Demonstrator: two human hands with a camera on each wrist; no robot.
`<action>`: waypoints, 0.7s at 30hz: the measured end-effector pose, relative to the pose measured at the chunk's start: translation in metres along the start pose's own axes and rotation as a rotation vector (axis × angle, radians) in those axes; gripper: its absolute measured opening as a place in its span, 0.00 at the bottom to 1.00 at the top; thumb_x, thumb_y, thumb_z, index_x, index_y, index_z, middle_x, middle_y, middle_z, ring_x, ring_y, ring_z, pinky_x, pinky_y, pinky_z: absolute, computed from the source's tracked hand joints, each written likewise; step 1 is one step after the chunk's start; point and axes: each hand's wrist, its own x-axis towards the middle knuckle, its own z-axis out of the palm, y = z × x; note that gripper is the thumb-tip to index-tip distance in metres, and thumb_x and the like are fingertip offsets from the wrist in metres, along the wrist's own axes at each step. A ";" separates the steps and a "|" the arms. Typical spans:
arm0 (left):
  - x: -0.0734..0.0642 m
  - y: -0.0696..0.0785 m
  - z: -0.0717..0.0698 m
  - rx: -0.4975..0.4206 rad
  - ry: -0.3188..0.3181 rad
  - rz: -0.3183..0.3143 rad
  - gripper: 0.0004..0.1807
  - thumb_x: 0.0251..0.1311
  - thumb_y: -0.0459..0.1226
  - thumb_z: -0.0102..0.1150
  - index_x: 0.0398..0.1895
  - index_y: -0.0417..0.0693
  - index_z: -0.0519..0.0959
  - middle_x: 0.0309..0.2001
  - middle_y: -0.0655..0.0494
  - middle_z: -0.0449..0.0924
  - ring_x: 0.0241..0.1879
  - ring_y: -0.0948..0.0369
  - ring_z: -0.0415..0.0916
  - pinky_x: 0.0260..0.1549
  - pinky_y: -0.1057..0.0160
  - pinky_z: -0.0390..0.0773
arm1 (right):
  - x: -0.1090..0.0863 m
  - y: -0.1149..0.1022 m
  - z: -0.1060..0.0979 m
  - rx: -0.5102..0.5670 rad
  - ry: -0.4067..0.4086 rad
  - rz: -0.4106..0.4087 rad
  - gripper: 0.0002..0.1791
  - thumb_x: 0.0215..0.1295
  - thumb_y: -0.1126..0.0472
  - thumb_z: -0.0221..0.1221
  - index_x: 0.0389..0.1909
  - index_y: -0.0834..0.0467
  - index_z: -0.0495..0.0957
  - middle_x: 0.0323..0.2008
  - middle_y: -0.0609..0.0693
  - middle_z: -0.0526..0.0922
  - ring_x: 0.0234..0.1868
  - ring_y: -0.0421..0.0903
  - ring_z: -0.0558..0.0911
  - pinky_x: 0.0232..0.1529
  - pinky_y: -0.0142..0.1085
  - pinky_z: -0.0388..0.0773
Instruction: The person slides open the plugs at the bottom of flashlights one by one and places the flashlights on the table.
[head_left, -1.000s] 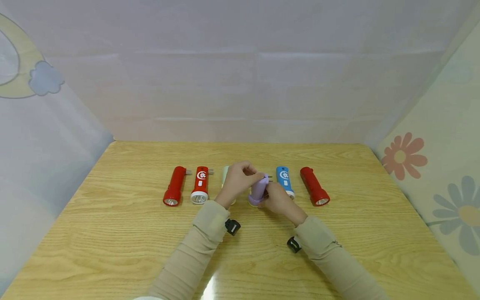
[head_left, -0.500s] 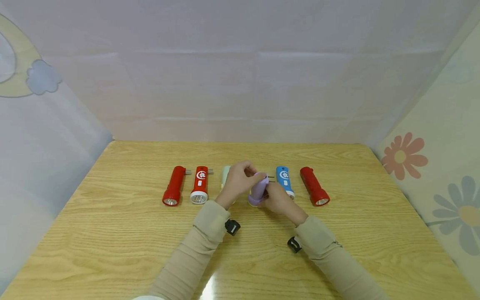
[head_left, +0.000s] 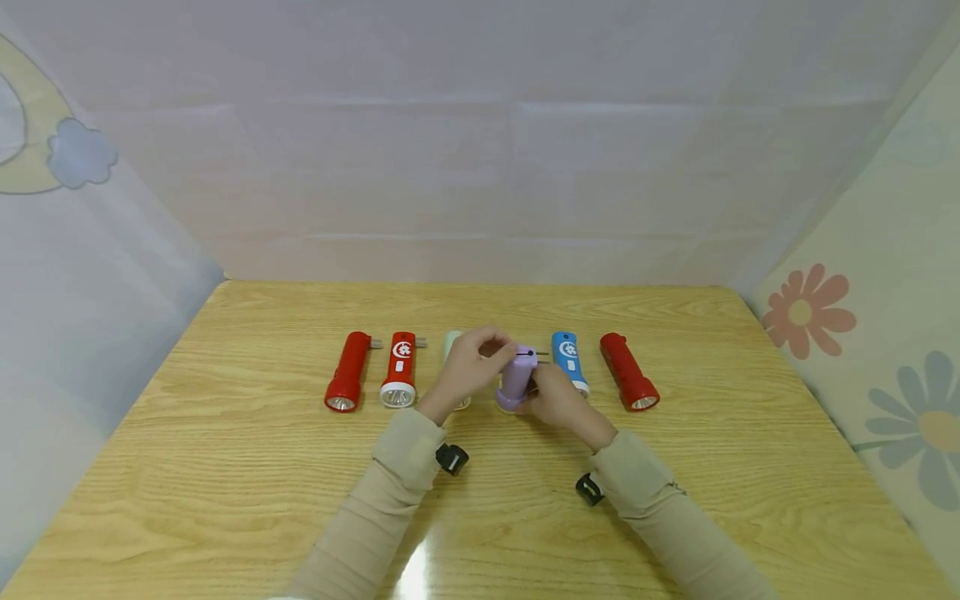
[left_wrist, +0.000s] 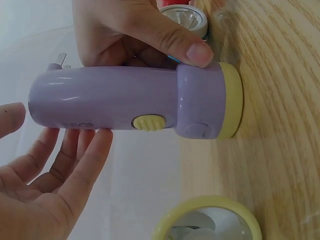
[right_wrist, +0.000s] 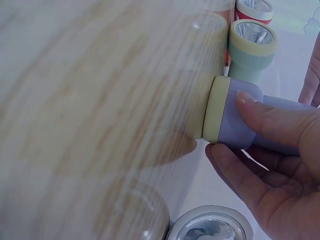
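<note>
Purple flashlight [head_left: 514, 381]: upright between the two hands, near the middle of a row, lamp end down at the wooden table [head_left: 510, 517]; whether its yellow rim [left_wrist: 231, 100] touches the wood is hard to make out.
Right hand [head_left: 553, 396]: clamped on the lower part of the purple body, thumb on one side, fingers on the other; the body hides most of those fingers from the left wrist view.
Left hand [head_left: 467, 365]: fingertips against the body near the plug end, thumb apart from it, so nothing is clamped on this side.
Metal prongs [left_wrist: 61, 60]: jut sideways from the top end.
Yellow switch [left_wrist: 149, 122]: faces the left wrist camera; the small print along the body is too faint to read.
Green flashlight [head_left: 452, 342]: just left of the purple one, its middle behind the left hand.
Blue flashlight [head_left: 566, 354]: on the right, its lower edge partly behind the right hand.
White-rimmed red flashlight [head_left: 401, 367]: left of the green one, in plain sight.
Far-left red flashlight [head_left: 349, 375] and far-right red flashlight [head_left: 627, 372]: at the row's ends, well apart from both hands.
Sleeves [head_left: 367, 517]: cut off by the bottom edge.
Since half a second ago: the left hand has drawn back leftward, baring a dark dot [head_left: 530, 352] on the purple top; the right hand and the other flashlights stay put.
</note>
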 end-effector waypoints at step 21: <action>-0.002 -0.009 -0.003 -0.010 -0.029 0.121 0.13 0.53 0.35 0.64 0.42 0.40 0.79 0.36 0.51 0.80 0.36 0.59 0.76 0.34 0.66 0.75 | 0.000 0.003 -0.001 0.015 -0.007 -0.027 0.23 0.44 0.69 0.69 0.42 0.71 0.74 0.36 0.59 0.80 0.36 0.50 0.80 0.38 0.41 0.77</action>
